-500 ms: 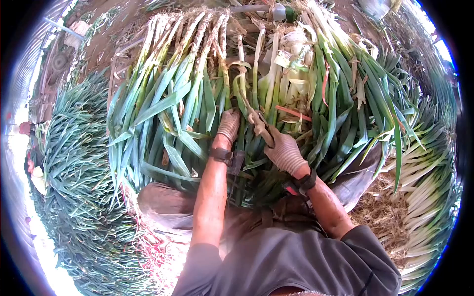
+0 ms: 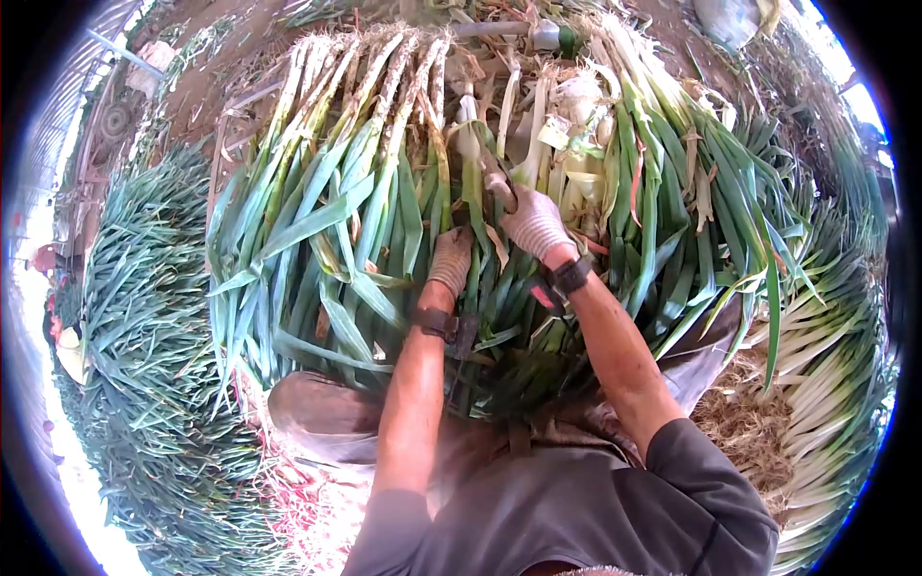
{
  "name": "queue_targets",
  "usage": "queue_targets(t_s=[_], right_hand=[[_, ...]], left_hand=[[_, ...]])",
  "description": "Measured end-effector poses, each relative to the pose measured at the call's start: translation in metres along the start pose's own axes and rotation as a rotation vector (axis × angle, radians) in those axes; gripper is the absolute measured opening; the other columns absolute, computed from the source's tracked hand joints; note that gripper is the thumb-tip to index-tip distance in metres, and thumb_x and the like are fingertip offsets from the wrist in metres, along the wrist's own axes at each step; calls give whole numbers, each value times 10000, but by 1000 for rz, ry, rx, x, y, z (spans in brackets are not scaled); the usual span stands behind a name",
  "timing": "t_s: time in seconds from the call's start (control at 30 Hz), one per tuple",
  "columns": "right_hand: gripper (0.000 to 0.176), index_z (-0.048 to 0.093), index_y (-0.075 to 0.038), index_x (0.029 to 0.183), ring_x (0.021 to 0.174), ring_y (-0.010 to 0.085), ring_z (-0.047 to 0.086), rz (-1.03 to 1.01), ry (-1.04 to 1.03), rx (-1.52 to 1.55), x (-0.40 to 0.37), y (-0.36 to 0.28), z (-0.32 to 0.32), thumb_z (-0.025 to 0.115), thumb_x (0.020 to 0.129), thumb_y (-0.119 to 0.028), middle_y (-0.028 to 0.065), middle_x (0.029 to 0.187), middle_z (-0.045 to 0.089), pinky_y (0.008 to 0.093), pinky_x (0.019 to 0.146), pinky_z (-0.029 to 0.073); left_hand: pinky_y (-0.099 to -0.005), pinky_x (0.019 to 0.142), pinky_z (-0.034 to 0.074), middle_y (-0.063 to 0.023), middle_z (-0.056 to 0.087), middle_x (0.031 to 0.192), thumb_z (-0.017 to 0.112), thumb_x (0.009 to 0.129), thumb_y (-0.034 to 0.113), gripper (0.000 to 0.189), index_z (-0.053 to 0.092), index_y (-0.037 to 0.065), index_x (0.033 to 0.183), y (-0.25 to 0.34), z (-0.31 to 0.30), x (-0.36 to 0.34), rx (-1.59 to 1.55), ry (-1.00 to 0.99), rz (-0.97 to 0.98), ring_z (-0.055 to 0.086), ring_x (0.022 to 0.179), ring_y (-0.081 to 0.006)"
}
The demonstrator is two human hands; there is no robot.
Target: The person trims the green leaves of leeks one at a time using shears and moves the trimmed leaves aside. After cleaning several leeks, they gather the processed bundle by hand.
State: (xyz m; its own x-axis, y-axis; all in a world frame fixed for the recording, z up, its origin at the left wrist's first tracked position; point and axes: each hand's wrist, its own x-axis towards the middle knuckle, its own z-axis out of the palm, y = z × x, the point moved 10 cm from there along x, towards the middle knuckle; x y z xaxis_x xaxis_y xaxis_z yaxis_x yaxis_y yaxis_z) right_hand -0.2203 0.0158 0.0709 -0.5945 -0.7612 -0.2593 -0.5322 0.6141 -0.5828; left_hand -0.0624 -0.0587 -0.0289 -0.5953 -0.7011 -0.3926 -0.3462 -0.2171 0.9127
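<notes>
My gloved left hand (image 2: 451, 261) is closed around the green part of a leek (image 2: 468, 144) in the middle of the pile; its fingertips are partly hidden by leaves. The leek points away from me, its pale stem beyond my hand. My gloved right hand (image 2: 536, 223) grips a dirt-coated hand tool (image 2: 498, 190) with a slim front end, held close beside that stem; its exact kind is hard to make out. Brown-skinned leeks (image 2: 384, 86) lie to the left, paler leeks (image 2: 629, 82) to the right.
A large heap of leeks (image 2: 163, 384) covers the floor at left. More leeks (image 2: 816, 384) with white stems and roots are stacked at right. A horizontal bar (image 2: 490, 29) with a green-ended fitting is at the far side. Red strings (image 2: 307, 499) lie beside my leg.
My right hand and the tool have moved away from me and slightly left, nearer the leek's stem. My left hand has shifted slightly toward me. The leek's stem now looks paler.
</notes>
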Motion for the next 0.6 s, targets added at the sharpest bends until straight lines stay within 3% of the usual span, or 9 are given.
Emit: queue_targets(t_s=[0.17,0.37,0.47,0.57,0.6], right_hand=[[372,668,-6,1072,1031,430,659,20,27,32,40,-7,1,681,787,-245,267,1034,697,473,907,529],[410,672,-27,1130,996,416,679,63,52,108,50,5,7,673,807,-280,259,1020,704,453,893,533],[382,672,-29,1123,976,410,685,-60,37,95,37,-10,-1,670,826,-270,252,1003,708,456,884,535],[411,642,-16,1169,972,429,677,-18,66,133,13,9,-22,685,822,-231,268,993,697,478,877,526],[420,638,-17,1176,974,434,674,-41,67,126,2,13,-25,687,814,-222,274,987,694,482,874,523]], left_hand=[[-324,768,488,-52,665,858,562,1011,341,416,699,-51,1042,-6,5,-3,-162,-31,-98,562,776,-142],[-321,805,487,-50,670,850,565,1013,321,431,643,-80,1150,-35,8,20,-151,47,49,567,796,-165],[-376,807,512,-120,719,897,549,1007,266,353,639,-37,1163,0,12,-2,-52,11,16,651,802,-264],[-460,810,528,-213,726,978,528,985,207,253,655,23,1104,0,33,8,620,60,243,685,882,-411],[-517,819,534,-238,696,1038,508,966,173,212,655,59,1068,10,45,0,618,76,286,649,970,-451]])
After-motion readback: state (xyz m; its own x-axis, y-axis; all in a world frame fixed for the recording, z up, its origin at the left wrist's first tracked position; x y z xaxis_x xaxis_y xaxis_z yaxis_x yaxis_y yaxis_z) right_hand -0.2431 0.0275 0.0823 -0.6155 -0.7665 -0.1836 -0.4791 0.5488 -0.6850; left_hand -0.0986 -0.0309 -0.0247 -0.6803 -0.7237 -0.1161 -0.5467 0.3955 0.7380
